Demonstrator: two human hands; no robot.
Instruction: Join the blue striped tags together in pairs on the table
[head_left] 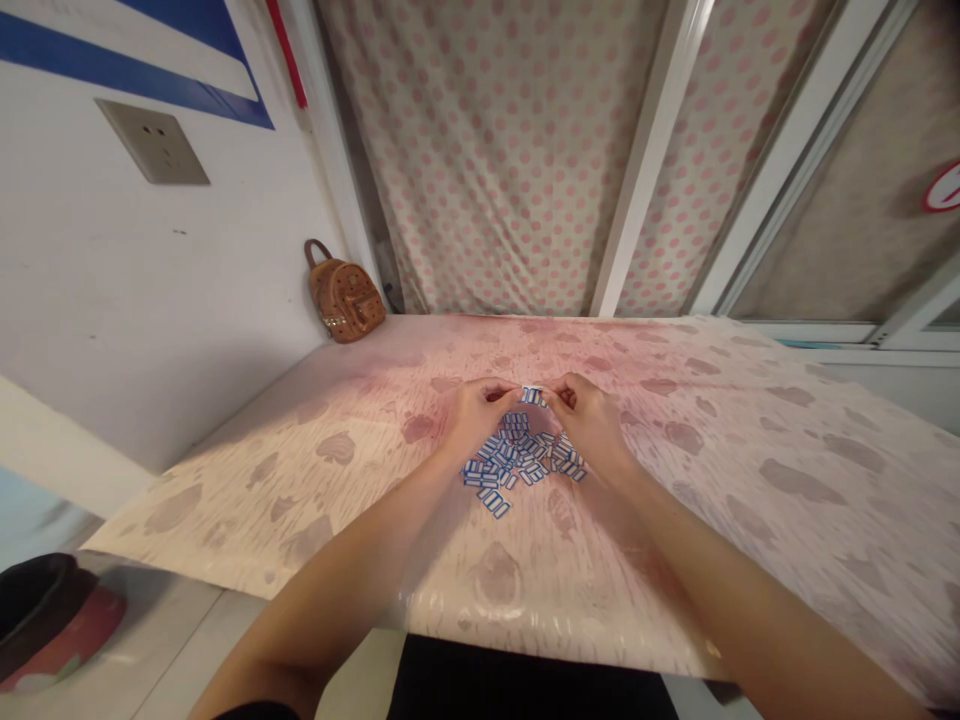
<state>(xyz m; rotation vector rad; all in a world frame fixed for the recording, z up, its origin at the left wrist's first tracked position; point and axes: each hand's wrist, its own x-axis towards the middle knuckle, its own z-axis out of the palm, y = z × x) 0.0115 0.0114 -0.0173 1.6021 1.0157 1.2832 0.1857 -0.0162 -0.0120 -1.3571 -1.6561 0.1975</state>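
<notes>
Between my two hands is a small white strip of blue-framed labels (533, 396), held up just above the tabletop. My left hand (480, 408) pinches its left end with thumb and forefinger. At the right end, the fingers of my right hand (583, 408) are closed on the same strip. Below and nearer to me lies a loose pile of similar blue-and-white label pieces (517, 455), several of them overlapping. One short strip (494, 502) lies at the pile's near edge. My right wrist partly covers the pile's right side. What is printed on the labels is too small to read.
A patterned, glossy cloth covers the table (390, 450). At its far left corner a small brown backpack (346, 298) leans by the wall. Dotted curtains (510, 150) hang behind window frames at the back. On the floor at left stands a dark and red bin (56, 620).
</notes>
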